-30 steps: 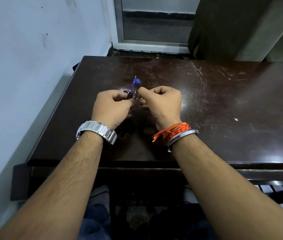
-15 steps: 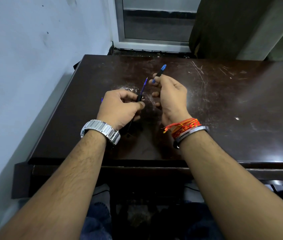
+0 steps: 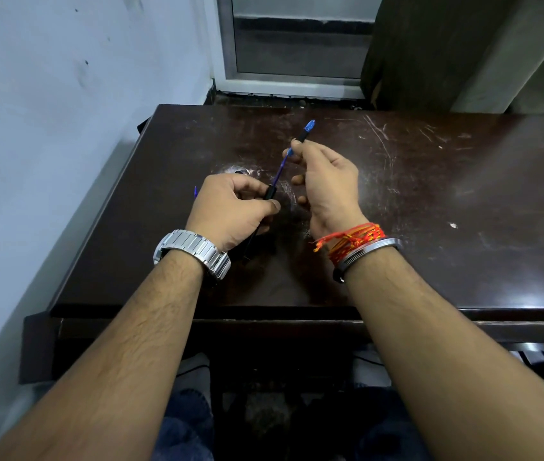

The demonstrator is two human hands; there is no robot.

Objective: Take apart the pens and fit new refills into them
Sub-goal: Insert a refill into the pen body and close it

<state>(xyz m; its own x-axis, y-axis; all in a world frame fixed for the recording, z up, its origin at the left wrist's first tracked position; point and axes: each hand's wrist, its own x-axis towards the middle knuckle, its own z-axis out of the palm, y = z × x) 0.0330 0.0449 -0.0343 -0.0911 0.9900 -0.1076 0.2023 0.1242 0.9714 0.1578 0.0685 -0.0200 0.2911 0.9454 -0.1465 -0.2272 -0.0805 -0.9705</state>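
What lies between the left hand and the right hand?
Head view: a blue refill crosses the gap, rising from the black barrel gripped by the left hand toward the right hand, which holds the blue-tipped piece.

No text or label can be read anywhere.

Your left hand (image 3: pixel 230 207) and right hand (image 3: pixel 327 184) are over the left part of the table (image 3: pixel 430 194), with the right hand slightly farther from you. A pen barrel (image 3: pixel 270 192) held in your left hand points away from you, and a refill (image 3: pixel 280 171) runs out of its far end to just beside the right hand's fingertips. Your right hand pinches a pen piece (image 3: pixel 307 129) that sticks out beyond it. A thin tip (image 3: pixel 195 192) shows just left of your left hand. The wall (image 3: pixel 64 128) lies farther left, and a window frame (image 3: pixel 290 81) stands beyond both hands.
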